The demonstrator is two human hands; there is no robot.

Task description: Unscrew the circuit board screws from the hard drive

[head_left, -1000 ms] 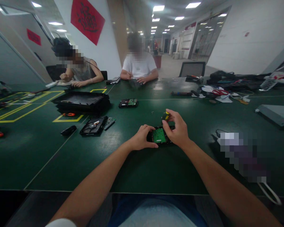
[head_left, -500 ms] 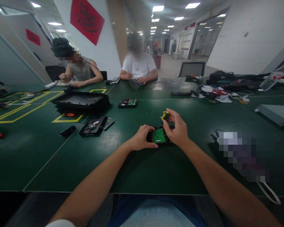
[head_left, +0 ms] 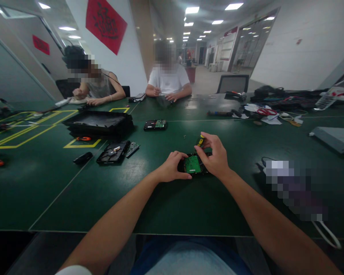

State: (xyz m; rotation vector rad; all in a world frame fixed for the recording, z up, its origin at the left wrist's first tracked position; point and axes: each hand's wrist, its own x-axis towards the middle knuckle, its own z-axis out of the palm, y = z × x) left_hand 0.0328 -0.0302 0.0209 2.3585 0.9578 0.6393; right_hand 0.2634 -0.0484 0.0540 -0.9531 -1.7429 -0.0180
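A hard drive (head_left: 192, 165) lies on the green table in front of me, its green circuit board facing up. My left hand (head_left: 173, 167) grips its left end between thumb and fingers. In my right hand (head_left: 213, 154) is a screwdriver with a yellow and black handle (head_left: 200, 140), held upright by thumb and fingertips over the right part of the drive. My fingers hide the screwdriver's tip. Just beyond the drive lie a few tiny pale bits (head_left: 185, 136), perhaps screws.
Another hard drive (head_left: 155, 125) lies farther back. To the left are stacked black trays (head_left: 99, 122), an opened drive casing (head_left: 113, 152) and a loose circuit board (head_left: 132, 149). A blurred-out object (head_left: 295, 191) lies at right. Two people sit across the table (head_left: 103, 206).
The screwdriver handle has turned and tilts slightly differently in my right fingers. My left hand and the hard drive stay in place.
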